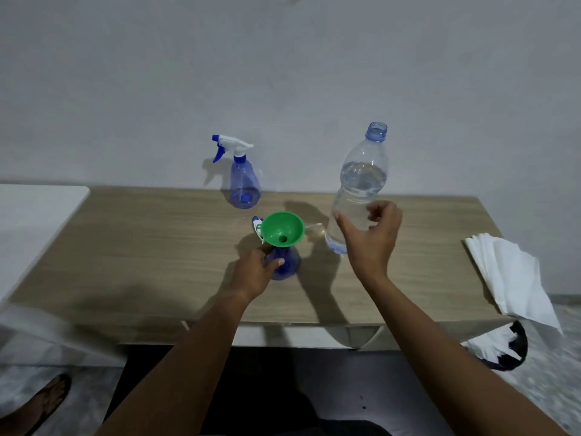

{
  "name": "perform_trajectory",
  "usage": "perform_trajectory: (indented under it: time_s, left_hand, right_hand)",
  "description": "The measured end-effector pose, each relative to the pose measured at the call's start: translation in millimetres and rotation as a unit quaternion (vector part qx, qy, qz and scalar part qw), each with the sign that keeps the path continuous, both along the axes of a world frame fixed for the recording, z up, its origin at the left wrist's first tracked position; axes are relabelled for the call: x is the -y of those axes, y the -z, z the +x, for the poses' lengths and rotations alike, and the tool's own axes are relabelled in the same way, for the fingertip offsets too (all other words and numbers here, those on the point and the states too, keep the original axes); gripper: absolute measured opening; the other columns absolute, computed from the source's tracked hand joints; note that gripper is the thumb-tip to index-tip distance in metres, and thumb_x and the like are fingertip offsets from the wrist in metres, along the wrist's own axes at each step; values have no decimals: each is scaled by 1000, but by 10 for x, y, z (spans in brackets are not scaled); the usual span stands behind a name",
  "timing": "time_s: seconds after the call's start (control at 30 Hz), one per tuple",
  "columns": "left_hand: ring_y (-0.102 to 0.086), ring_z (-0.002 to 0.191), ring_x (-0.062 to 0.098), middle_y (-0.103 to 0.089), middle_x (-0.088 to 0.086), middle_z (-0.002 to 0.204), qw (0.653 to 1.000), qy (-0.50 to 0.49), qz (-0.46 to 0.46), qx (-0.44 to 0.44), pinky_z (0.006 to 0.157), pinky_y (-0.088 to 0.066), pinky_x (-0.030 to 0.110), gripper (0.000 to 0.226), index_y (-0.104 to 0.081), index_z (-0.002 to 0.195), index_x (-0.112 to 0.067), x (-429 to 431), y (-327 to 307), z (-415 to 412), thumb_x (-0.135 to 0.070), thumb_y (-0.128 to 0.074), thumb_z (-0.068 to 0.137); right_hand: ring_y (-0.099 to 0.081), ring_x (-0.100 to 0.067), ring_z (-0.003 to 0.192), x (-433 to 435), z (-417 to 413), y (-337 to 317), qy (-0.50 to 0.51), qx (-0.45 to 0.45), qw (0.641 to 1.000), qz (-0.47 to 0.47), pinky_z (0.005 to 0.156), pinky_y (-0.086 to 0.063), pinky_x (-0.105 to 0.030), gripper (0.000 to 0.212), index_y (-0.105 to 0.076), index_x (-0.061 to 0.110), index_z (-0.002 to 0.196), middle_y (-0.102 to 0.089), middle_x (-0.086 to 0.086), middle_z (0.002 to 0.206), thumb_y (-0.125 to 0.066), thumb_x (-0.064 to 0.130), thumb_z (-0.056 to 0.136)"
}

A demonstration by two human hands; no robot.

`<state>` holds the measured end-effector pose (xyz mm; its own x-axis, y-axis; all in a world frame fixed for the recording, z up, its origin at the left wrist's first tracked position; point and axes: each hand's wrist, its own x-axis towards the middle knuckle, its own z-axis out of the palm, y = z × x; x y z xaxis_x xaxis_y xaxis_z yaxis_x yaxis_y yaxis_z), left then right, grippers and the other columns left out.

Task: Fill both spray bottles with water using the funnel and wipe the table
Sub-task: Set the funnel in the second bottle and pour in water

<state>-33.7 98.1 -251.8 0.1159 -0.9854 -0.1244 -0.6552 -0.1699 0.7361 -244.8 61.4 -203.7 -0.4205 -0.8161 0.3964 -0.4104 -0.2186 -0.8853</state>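
Left hand [254,272] grips the spray bottle [284,266] carrying the green funnel [283,228] on the tabletop [141,247]. Right hand [371,237] curls beside the uncapped water bottle [361,184]; grip cannot be determined.

The table [125,247] bears a capped spray bottle [245,187], an open spray bottle [286,263], a water bottle [361,184] and napkins [509,272].

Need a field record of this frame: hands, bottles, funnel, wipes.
left hand: grips headless blue plastic spray bottle standing on wooden table
green plastic funnel: seated in that bottle's neck
white-and-blue trigger head: lying behind funnel
right hand: at clear plastic water bottle, grip unclear
water bottle: upright, uncapped, partly full
second blue spray bottle: head on, near wall
white paper napkins: stacked, overhanging table's right edge
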Motion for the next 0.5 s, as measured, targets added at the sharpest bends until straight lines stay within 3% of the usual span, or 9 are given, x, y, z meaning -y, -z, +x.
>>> perform_trajectory:
  time_s: [0.1, 0.2, 0.3, 0.5]
  left_hand:
    - [-66, 102, 22, -72, 2, 110, 1000, -8, 9, -9, 76, -42, 27, 33, -64, 124, -22, 36, -5, -47, -27, -66, 92]
    - [-66, 100, 21, -72, 2, 108, 1000, -16, 18, -6, 83, -50, 31, 33, -65, 123, -23, 70, -27, -80, -29, -68, 90]
    - [-65, 95, 17, -72, 1, 107, 999, -29, 18, -9, 80, -45, 27, 32, -67, 121, -20, 99, -18, -95, -27, -70, 90]
    - [-63, 85, 13, -73, 2, 100, 999, -43, 22, 2, 73, -39, 22, 28, -69, 117, -18, 115, 14, -117, -27, -69, 90]
  right_hand:
    - [-51, -15, 116, 247, -118, -94, -1, 16, 999, 44, 91, -47, -30, 88, -41, 24, 132, -47, 2, 131, -91, 45, 63]
    - [-55, -18, 124, 499, -175, -154, -71, 35, 993, 84, 95, -51, -36, 112, -25, 32, 145, -49, 0, 142, -94, 47, 58]
    - [-57, -17, 120, 625, -155, -153, -105, 38, 990, 82, 96, -50, -33, 113, -23, 33, 144, -51, 2, 143, -97, 39, 59]
    - [-57, -13, 107, 697, -35, -92, -60, 59, 995, 57, 88, -48, -27, 95, -33, 27, 141, -51, 15, 126, -91, 23, 66]
